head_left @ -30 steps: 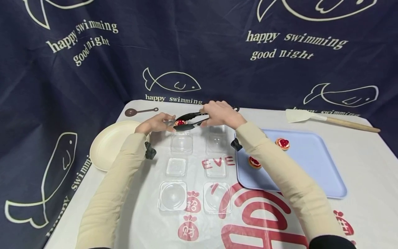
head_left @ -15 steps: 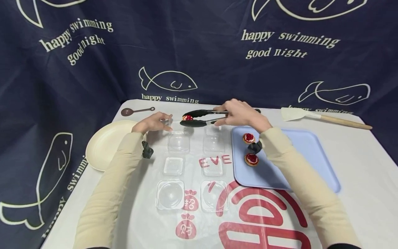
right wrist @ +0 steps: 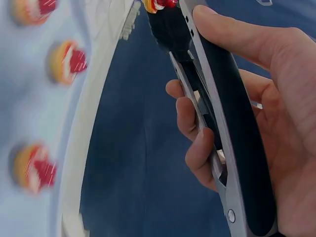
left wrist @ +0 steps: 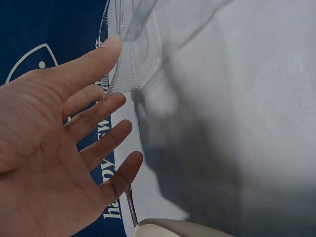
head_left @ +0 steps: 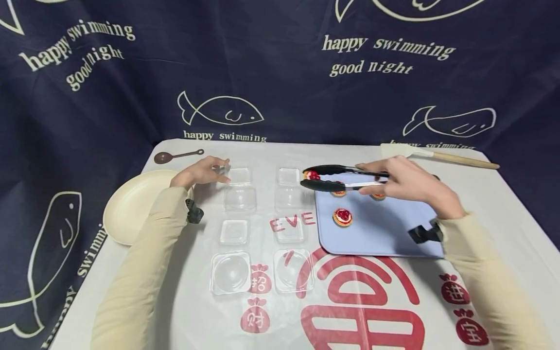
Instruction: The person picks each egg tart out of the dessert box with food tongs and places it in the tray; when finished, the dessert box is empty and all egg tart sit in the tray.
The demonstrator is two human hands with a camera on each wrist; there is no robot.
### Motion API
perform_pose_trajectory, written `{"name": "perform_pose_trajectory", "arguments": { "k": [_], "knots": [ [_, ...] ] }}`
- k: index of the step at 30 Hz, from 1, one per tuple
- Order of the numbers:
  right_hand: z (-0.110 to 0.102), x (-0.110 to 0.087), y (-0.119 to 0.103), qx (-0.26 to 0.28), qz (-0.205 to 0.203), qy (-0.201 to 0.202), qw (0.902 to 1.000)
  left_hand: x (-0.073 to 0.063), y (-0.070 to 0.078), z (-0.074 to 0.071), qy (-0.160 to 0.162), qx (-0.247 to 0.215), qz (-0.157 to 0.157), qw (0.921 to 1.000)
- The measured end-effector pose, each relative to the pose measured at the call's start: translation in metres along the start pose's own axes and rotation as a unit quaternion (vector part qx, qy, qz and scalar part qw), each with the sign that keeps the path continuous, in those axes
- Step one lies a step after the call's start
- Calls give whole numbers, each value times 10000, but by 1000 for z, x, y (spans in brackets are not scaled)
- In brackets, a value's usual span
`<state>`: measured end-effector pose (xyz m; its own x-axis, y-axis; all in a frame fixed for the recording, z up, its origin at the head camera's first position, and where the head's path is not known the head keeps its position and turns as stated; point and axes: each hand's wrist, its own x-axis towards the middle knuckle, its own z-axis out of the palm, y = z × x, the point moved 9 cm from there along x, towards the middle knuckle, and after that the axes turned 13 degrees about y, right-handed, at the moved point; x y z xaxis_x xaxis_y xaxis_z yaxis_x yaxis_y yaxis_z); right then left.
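My right hand [head_left: 409,180] grips black-and-silver tongs [right wrist: 237,123], their black tips pinching a small tart [head_left: 311,175] with red topping. The tart hangs by the left back corner of the blue tray [head_left: 372,243]. On the tray lie a tart [head_left: 342,217] near the front and two tarts [right wrist: 69,63] partly hidden by the tongs. My left hand [head_left: 199,172] is beside the far-left clear plastic box [head_left: 239,176]. In the left wrist view its fingers are spread, with the thumb tip right at the box wall.
More clear plastic boxes [head_left: 232,273] stand open in two columns mid-table. A cream plate [head_left: 118,209] sits at the left, with a brown spoon [head_left: 164,157] behind it. At the back right lies a spatula [head_left: 463,158] with a wooden handle. A dark blue curtain hangs behind.
My right hand has carried the tongs and tart rightward from over the far-left box to the tray's edge. My left hand stays by that box. The head view has turned right.
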<state>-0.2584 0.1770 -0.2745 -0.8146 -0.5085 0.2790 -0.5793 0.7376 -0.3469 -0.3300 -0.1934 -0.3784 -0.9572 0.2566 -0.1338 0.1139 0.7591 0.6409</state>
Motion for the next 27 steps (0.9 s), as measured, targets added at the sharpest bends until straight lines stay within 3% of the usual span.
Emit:
{"name": "perform_pose_trajectory", "arguments": {
  "k": [6,13,27],
  "knots": [
    [-26,-59,32,-351,360,386,9980,-1,0,0,-18,-41,27,10000],
    [-34,-120,63,-759,861,475,9923,1,3,1,-50,34,157,9999],
    [-20,-147,79,-1079,1185,355,9864,-2,7,4,-147,-49,225,9996]
  ]
}}
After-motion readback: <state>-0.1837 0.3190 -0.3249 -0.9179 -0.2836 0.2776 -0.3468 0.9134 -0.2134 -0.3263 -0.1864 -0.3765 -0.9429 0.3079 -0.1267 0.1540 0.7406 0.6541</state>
